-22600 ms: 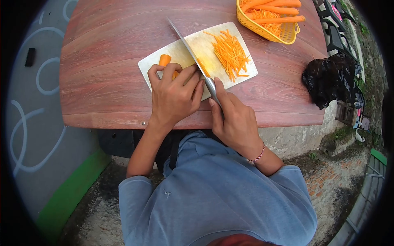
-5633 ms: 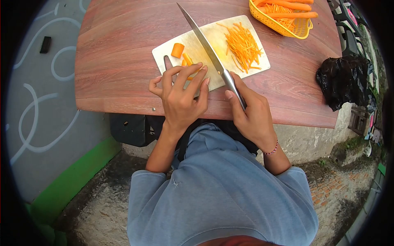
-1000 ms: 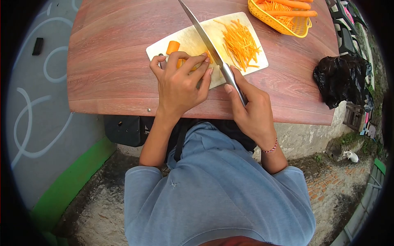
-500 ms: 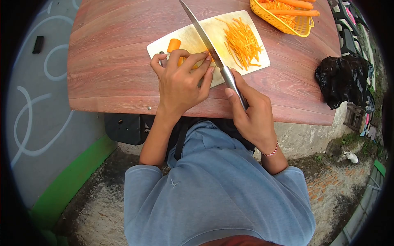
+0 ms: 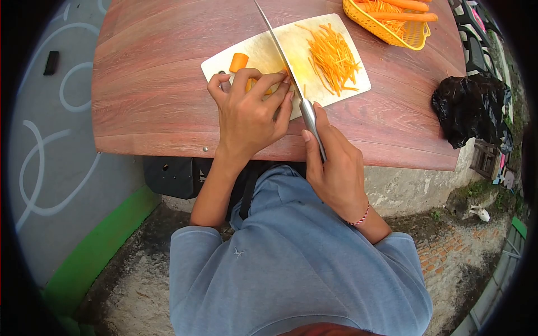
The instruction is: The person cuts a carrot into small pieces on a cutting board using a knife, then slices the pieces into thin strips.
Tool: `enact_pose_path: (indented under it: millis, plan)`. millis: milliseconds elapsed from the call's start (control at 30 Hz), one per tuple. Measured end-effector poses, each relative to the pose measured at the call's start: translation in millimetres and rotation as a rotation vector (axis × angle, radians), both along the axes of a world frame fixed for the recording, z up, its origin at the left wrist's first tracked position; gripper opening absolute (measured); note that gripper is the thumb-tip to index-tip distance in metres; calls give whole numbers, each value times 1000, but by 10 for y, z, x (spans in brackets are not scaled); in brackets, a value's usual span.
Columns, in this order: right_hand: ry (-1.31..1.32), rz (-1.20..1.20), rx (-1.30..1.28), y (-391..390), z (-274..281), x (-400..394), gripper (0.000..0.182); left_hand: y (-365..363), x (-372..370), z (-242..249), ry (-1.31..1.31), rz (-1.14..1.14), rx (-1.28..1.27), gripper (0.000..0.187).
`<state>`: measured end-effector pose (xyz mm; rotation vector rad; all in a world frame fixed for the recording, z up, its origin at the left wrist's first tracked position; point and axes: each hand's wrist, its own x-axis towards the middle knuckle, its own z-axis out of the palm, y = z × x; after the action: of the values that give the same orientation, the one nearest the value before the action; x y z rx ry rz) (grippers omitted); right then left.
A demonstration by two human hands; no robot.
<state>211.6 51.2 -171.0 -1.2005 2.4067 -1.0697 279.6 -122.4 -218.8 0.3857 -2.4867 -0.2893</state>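
A white cutting board [image 5: 258, 49] lies at the table's near edge. My right hand [image 5: 338, 171] is wrapped round the metal handle of a knife [image 5: 307, 115], whose blade slants up and left across the board. My left hand [image 5: 249, 115] presses down with bent fingertips on carrot pieces beside the blade; the fingers largely hide them. An orange carrot chunk [image 5: 239, 61] rests just beyond the left knuckles. Right of the blade is a pile of thin carrot strips [image 5: 334, 59].
A yellow plastic basket [image 5: 386, 35] holding whole carrots [image 5: 406, 17] and shreds stands at the table's far right. A black plastic bag [image 5: 468, 109] hangs over the right edge of the wooden table [image 5: 151, 84]. A grey wall with white curved lines is at left.
The knife has shifted, its handle drawn left and slightly toward me, and its blade stands more upright. My left hand stays almost in place on the carrot.
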Motion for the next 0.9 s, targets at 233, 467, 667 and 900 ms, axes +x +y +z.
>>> enact_pose_path:
  millis: [233, 467, 667, 900]
  plan:
    - [41, 21, 1, -291, -25, -179, 50, -15, 14, -37, -3, -14, 11, 19]
    - [-35, 34, -31, 6, 23, -273, 46, 0, -4, -62, 16, -1, -14, 20]
    - [-54, -50, -58, 29, 11, -367, 42, 5, -10, -43, 3, -4, -23, 22]
    - [-149, 57, -134, 29, -23, -408, 42, 4, -7, -55, 12, 0, -3, 23]
